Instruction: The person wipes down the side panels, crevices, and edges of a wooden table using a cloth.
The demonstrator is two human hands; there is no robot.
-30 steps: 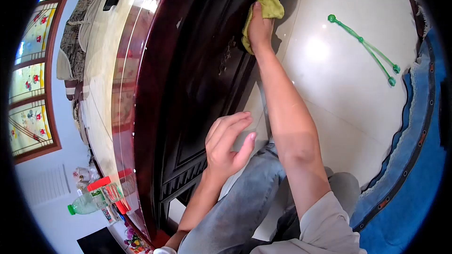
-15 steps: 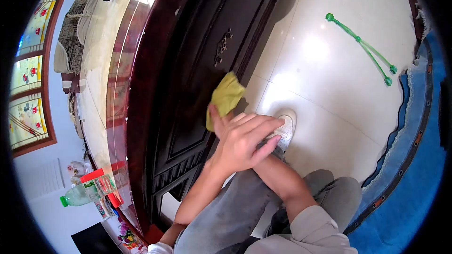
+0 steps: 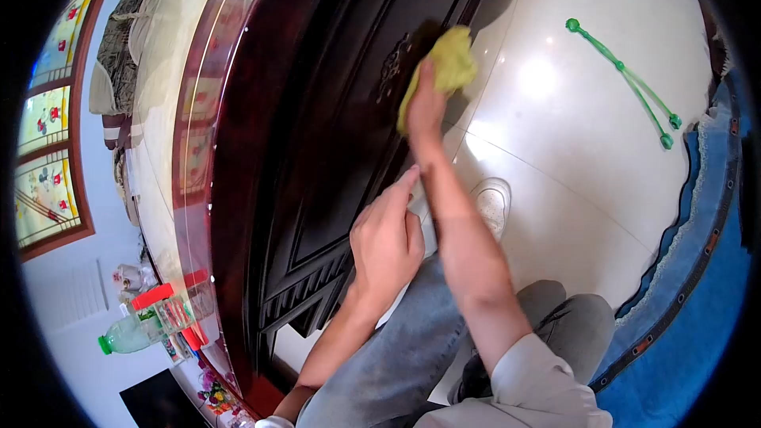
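My right hand (image 3: pixel 429 109) grips a yellow cloth (image 3: pixel 454 62), its thumb lying along the near side of the fabric. The cloth rests against the dark carved cabinet panel (image 3: pixel 341 150), to the right of a raised ornament (image 3: pixel 393 68). Lower down, my left hand (image 3: pixel 388 236) holds nothing, with fingers stretched out and thumb apart. Its fingertips come close to my right forearm; whether they touch it I cannot tell.
A green massage stick (image 3: pixel 619 66) with a forked end lies on the pale tiled floor. My white shoe (image 3: pixel 493 204) stands by the cabinet. Blue fabric (image 3: pixel 697 309) borders the right. A green plastic bottle (image 3: pixel 131 334) stands on the glossy cabinet top (image 3: pixel 198 150).
My right hand has carried the cloth up along the panel to beside the ornament. The left hand, earlier over the right forearm, is now lower and to the left of it.
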